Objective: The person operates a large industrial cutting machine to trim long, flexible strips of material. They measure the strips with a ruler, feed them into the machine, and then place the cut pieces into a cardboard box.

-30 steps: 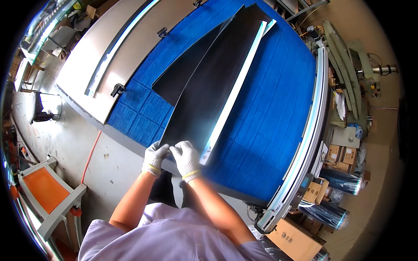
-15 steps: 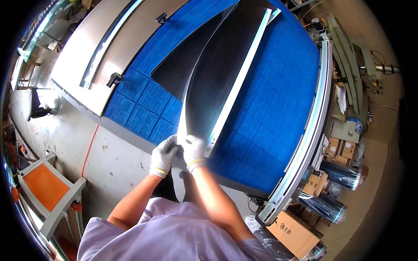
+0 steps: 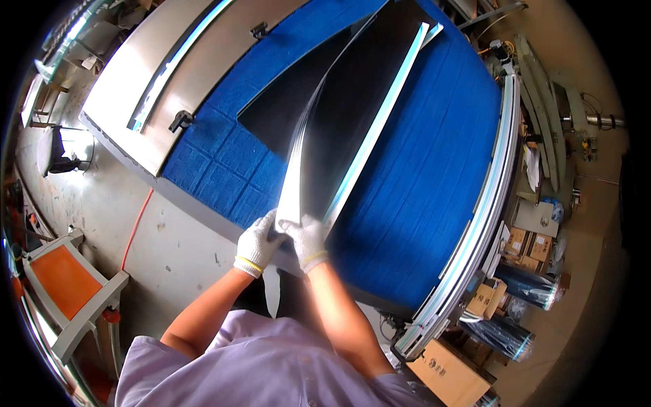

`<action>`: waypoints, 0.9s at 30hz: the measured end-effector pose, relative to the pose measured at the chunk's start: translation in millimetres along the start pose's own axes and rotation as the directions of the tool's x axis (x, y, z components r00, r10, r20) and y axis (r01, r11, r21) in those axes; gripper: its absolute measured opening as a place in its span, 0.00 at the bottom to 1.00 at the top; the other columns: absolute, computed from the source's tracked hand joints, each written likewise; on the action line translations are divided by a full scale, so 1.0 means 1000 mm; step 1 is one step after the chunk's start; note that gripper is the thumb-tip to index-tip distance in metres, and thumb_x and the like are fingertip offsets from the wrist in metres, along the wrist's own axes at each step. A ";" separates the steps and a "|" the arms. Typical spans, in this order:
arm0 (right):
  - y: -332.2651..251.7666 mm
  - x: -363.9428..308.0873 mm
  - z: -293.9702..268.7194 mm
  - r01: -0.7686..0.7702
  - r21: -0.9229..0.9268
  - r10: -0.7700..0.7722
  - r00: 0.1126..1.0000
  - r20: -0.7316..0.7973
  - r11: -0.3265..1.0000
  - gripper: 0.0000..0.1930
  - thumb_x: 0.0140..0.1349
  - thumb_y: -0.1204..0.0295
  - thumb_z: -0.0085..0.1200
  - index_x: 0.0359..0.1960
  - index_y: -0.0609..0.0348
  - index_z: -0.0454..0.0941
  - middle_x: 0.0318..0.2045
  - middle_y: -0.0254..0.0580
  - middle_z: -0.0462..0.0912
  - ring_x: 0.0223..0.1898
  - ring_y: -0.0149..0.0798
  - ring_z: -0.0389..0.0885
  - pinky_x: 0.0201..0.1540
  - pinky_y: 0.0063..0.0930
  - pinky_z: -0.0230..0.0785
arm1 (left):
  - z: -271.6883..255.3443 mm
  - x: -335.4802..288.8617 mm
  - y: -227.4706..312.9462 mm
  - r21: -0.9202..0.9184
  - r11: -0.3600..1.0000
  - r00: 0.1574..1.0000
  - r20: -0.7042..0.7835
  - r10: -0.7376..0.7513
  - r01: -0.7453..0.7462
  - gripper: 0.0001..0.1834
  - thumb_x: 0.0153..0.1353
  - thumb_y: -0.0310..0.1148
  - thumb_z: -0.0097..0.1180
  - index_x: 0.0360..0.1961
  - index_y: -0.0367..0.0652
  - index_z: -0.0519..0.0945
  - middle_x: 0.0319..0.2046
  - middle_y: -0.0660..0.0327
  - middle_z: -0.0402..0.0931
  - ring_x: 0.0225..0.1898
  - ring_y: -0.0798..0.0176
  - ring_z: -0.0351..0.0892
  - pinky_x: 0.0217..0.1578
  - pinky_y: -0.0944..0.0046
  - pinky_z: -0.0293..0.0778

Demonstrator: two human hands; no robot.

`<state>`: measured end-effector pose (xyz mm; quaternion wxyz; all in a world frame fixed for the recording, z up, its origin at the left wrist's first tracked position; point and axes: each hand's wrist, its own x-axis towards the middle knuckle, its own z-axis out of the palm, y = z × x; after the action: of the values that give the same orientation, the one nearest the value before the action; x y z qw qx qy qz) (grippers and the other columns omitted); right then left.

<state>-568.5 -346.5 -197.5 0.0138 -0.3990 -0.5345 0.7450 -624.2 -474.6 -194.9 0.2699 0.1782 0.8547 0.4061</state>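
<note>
A long black flexible sheet (image 3: 352, 102) lies over the blue work surface (image 3: 420, 197), its left edge raised and curled. My left hand (image 3: 258, 244), in a white knitted glove, is closed on the sheet's near end. Close beside it, my right hand (image 3: 307, 243), gloved alike, also pinches that end. Between them the curled edge rises as a bright band with fine parallel lines; whether these are layers or reflections I cannot tell. A long pale strip (image 3: 376, 132) runs along the sheet's right side, its near end beside my right hand.
Left of the blue surface lies a beige panel (image 3: 210, 61) with black clamps (image 3: 181, 121) at its edge. A metal rail (image 3: 485, 214) borders the right side. Cardboard boxes (image 3: 449, 372) and wrapped dark rolls (image 3: 498, 337) lie beyond it. An orange-topped stand (image 3: 66, 285) is at left.
The raised edge shows a wider bright band with more lines between my hands. My right hand has shifted slightly right and down; both hands keep hold of the sheet.
</note>
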 end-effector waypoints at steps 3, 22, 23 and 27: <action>-0.038 0.004 -0.019 0.050 -0.202 -0.025 0.992 0.123 0.978 0.20 0.61 0.70 0.64 0.53 0.64 0.76 0.41 0.39 0.84 0.41 0.32 0.81 0.52 0.27 0.71 | 0.014 0.011 -0.006 -0.018 0.999 0.997 -0.078 0.027 -0.028 0.23 0.55 0.35 0.64 0.53 0.43 0.78 0.40 0.47 0.82 0.43 0.41 0.81 0.43 0.54 0.77; -0.301 0.037 -0.109 0.498 -0.565 -0.618 0.072 0.783 -0.658 0.09 0.55 0.72 0.55 0.38 0.55 0.83 0.41 0.40 0.84 0.46 0.42 0.82 0.53 0.39 0.72 | -0.116 -0.026 0.048 0.554 0.755 0.727 -0.346 0.593 -0.351 0.25 0.51 0.20 0.50 0.52 0.44 0.82 0.46 0.52 0.83 0.36 0.51 0.86 0.37 0.59 0.81; -0.291 0.019 -0.118 0.464 -0.606 -0.642 0.099 0.760 -0.646 0.11 0.57 0.73 0.53 0.40 0.57 0.83 0.44 0.42 0.84 0.49 0.43 0.81 0.56 0.41 0.71 | -0.128 -0.013 0.051 0.597 0.723 0.697 -0.352 0.625 -0.348 0.24 0.51 0.21 0.51 0.51 0.45 0.82 0.47 0.53 0.83 0.36 0.52 0.85 0.37 0.59 0.80; -0.180 0.010 -0.135 0.453 -0.750 -0.749 0.231 0.621 -0.482 0.15 0.62 0.73 0.49 0.48 0.56 0.82 0.50 0.42 0.83 0.55 0.43 0.79 0.58 0.41 0.69 | -0.156 0.027 0.014 0.812 0.543 0.800 -0.173 0.575 -0.215 0.33 0.50 0.26 0.55 0.62 0.47 0.73 0.61 0.51 0.72 0.55 0.47 0.76 0.55 0.52 0.71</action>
<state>-565.9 -158.5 -72.8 0.2819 0.0290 -0.9589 -0.0141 -739.1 -545.4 -110.4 -0.1229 0.3753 0.9143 0.0898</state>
